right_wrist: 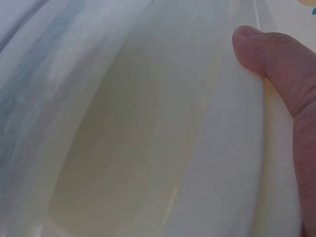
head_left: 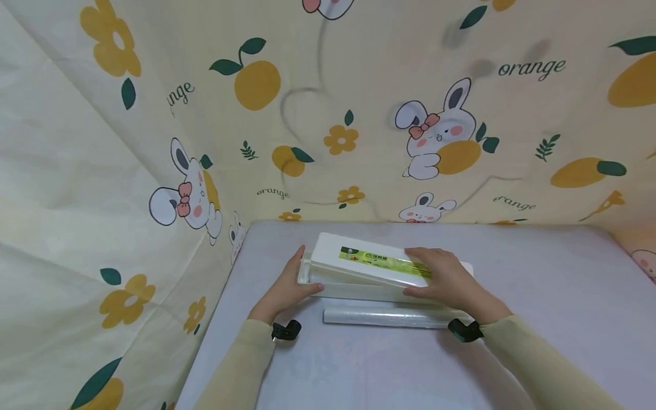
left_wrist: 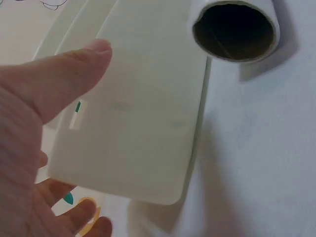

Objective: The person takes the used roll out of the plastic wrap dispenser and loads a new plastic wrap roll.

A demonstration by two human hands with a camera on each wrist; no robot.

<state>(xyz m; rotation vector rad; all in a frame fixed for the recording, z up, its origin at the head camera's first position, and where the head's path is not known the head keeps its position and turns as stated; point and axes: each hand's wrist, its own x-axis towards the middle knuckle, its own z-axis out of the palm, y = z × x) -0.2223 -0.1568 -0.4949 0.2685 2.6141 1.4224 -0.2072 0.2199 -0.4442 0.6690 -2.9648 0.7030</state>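
A long white plastic box lies on the table, its left end gripped by my left hand, thumb on the front wall and fingers round the back. My right hand holds the white lid, which carries a green-yellow label, near its right end. The lid sits tilted over the box, its left end raised. Just in front lies a roll of clear plastic film. The left wrist view shows the box wall beneath my thumb. In the right wrist view, my right thumb presses on the lid's edge.
A pale cloth covers the tabletop. Behind and to the left hangs a cream curtain printed with rabbits and oranges. A dark camera is strapped to each wrist.
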